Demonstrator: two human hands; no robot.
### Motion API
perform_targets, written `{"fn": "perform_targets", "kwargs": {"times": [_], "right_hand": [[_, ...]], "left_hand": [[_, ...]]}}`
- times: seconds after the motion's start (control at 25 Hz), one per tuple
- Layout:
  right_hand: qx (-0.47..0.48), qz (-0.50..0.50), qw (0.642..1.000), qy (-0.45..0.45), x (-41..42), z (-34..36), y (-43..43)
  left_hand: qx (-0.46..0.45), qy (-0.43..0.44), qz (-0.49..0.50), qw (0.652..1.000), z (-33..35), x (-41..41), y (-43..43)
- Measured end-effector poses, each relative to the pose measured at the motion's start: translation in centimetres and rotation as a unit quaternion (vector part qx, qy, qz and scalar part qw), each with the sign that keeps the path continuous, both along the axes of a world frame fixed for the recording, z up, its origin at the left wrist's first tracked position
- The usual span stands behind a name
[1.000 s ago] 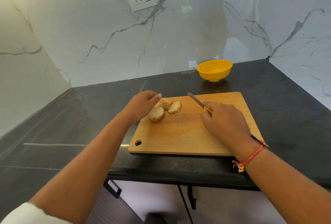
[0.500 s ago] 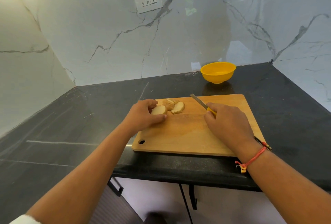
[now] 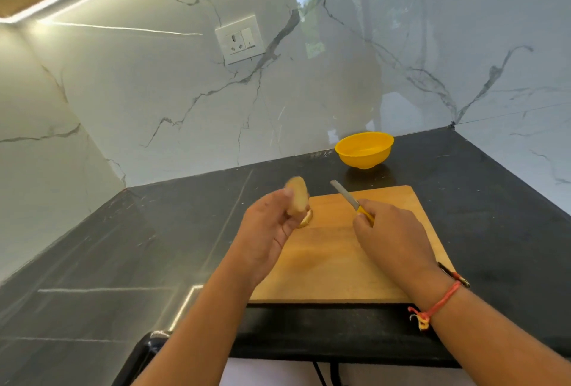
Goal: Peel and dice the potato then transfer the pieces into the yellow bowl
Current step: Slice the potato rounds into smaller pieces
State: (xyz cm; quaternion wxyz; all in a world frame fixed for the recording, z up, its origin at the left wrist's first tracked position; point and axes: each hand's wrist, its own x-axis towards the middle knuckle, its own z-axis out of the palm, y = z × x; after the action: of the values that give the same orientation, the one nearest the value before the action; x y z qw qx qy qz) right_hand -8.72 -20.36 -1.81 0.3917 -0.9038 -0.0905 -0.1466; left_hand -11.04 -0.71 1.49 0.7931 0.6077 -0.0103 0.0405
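My left hand [image 3: 269, 225] holds a blurred potato piece [image 3: 298, 197] lifted above the left end of the wooden cutting board [image 3: 340, 249]. Another potato piece [image 3: 306, 219] peeks out on the board just behind that hand. My right hand [image 3: 389, 237] grips a knife with a yellow handle [image 3: 364, 211], its blade [image 3: 343, 192] pointing up and to the left over the board. The yellow bowl [image 3: 364, 149] stands behind the board against the wall, and I see nothing in it.
The board lies on a black countertop [image 3: 154, 246] in a corner of white marble walls. A wall socket [image 3: 240, 39] sits above the counter. The counter's front edge [image 3: 340, 351] runs just below the board.
My left hand has picked a potato piece off the board and raised it. The camera has tilted up. My right hand keeps the knife in the same pose.
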Motion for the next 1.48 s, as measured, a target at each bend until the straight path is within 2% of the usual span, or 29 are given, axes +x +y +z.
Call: {"fn": "perform_targets", "kwargs": {"times": [0.04, 0.08, 0.12, 0.16, 0.24, 0.32, 0.36, 0.44, 0.48, 0.52, 0.56, 0.6, 0.64, 0.72, 0.8, 0.88, 0.92, 0.96, 1.0, 1.08, 1.12, 1.2, 1.28, 1.48], "right_hand": [[0.018, -0.015, 1.000, -0.004, 0.2, 0.0, -0.1], [0.031, -0.026, 0.999, -0.005, 0.3, 0.1, -0.2], [0.037, -0.032, 0.999, -0.004, 0.3, 0.1, -0.2], [0.037, -0.032, 0.999, -0.002, 0.2, 0.0, -0.4], [0.032, -0.018, 0.999, -0.001, 0.1, -0.1, -0.4], [0.032, -0.012, 0.999, -0.001, 0.0, -0.1, -0.3], [0.032, -0.014, 0.999, 0.001, 0.1, -0.2, -0.3], [0.028, -0.015, 0.999, 0.005, 0.4, -0.3, -0.3], [0.026, -0.013, 1.000, 0.006, 0.5, -0.4, -0.3], [0.027, -0.010, 1.000, 0.009, 0.5, -0.4, -0.3], [0.030, -0.008, 0.999, 0.013, 0.6, -0.4, -0.3], [0.033, -0.007, 0.999, 0.016, 0.6, -0.5, -0.3], [0.034, -0.007, 0.999, 0.017, 0.6, -0.5, -0.3], [0.033, -0.007, 0.999, 0.017, 0.6, -0.6, -0.3], [0.030, -0.007, 0.999, 0.014, 0.6, -0.5, -0.3], [0.027, -0.006, 1.000, 0.012, 0.5, -0.5, -0.3], [0.025, -0.006, 1.000, 0.012, 0.5, -0.5, -0.3], [0.023, -0.006, 1.000, 0.012, 0.6, -0.5, -0.3], [0.023, -0.006, 1.000, 0.013, 0.6, -0.5, -0.3], [0.022, -0.007, 1.000, 0.015, 0.7, -0.4, -0.2], [0.020, -0.006, 1.000, 0.014, 0.7, -0.4, -0.2], [0.012, 0.001, 1.000, 0.015, 0.6, -0.2, -0.1], [-0.002, 0.011, 0.999, 0.031, 0.5, 0.2, -0.2], [-0.042, 0.020, 0.997, 0.069, -0.5, 1.1, -1.3]], "left_hand": [[0.224, -0.010, 0.051, 0.973, -0.3, 0.4, -1.0], [0.409, -0.025, 0.095, 0.907, -0.7, 0.9, -2.0], [0.515, -0.037, 0.111, 0.849, -1.1, 1.4, -3.0], [0.560, -0.045, 0.107, 0.820, -1.4, 1.8, -4.0], [0.601, -0.057, 0.102, 0.791, -2.2, 2.6, -5.1], [0.618, -0.050, 0.104, 0.777, -2.7, 3.1, -5.2], [0.614, -0.039, 0.099, 0.782, -2.5, 3.1, -5.0], [0.591, -0.027, 0.081, 0.802, -1.9, 3.0, -4.2], [0.559, -0.036, 0.080, 0.825, -1.7, 2.9, -3.5], [0.492, -0.048, 0.095, 0.864, -1.4, 2.9, -2.8], [0.388, -0.056, 0.115, 0.913, -1.0, 2.7, -2.1], [0.262, -0.053, 0.124, 0.956, -0.8, 2.5, -1.6], [0.144, -0.043, 0.118, 0.982, -0.6, 2.3, -1.3], [-0.006, -0.009, 0.090, 0.996, -0.4, 1.9, -1.0], [-0.065, 0.011, 0.072, 0.995, -0.5, 1.8, -0.9], [-0.079, 0.011, 0.062, 0.995, -0.7, 1.8, -0.9], [-0.062, 0.008, 0.059, 0.996, -0.8, 1.8, -0.9], [-0.002, -0.001, 0.061, 0.998, -0.9, 1.8, -0.9], [0.107, -0.016, 0.065, 0.992, -1.1, 1.9, -0.9], [0.358, -0.050, 0.047, 0.931, -1.7, 2.0, -1.1], [0.444, -0.050, 0.015, 0.894, -1.9, 2.2, -1.4], [0.552, -0.016, -0.036, 0.833, -1.9, 2.7, -2.0], [0.606, 0.000, -0.051, 0.794, -1.6, 3.5, -2.4], [0.609, -0.032, -0.036, 0.792, -1.5, 4.5, -2.4]]}}
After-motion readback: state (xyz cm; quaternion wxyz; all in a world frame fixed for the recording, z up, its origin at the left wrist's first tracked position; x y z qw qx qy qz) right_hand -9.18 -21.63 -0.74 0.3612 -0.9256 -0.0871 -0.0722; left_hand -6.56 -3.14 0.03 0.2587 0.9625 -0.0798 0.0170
